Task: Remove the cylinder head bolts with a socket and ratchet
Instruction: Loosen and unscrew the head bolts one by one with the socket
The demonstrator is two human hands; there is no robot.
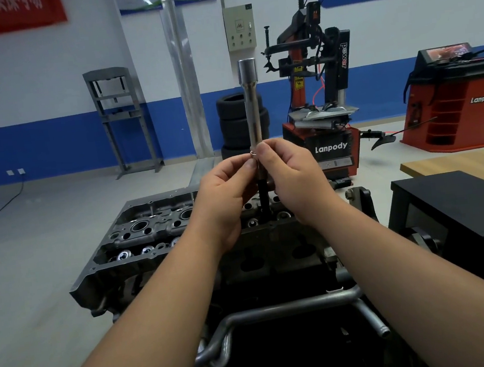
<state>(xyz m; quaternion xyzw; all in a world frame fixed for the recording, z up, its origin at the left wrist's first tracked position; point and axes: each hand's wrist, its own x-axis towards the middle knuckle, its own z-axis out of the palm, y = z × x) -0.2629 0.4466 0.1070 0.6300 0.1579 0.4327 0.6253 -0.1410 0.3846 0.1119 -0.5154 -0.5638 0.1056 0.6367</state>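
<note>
Both hands pinch the same upright tool: the left hand (224, 197) and right hand (291, 178) press thumb and fingertips on the lower end of a long socket extension (251, 107). Its long axis stands vertical, square drive end up. A dark bolt shank (264, 199) hangs below, directly over the cylinder head (149, 226).

socket ext (251, 107): polished chrome metal, glossy | cyl head (149, 223): dull grey cast metal, rough | tabletop (456, 162): matt wood
</note>
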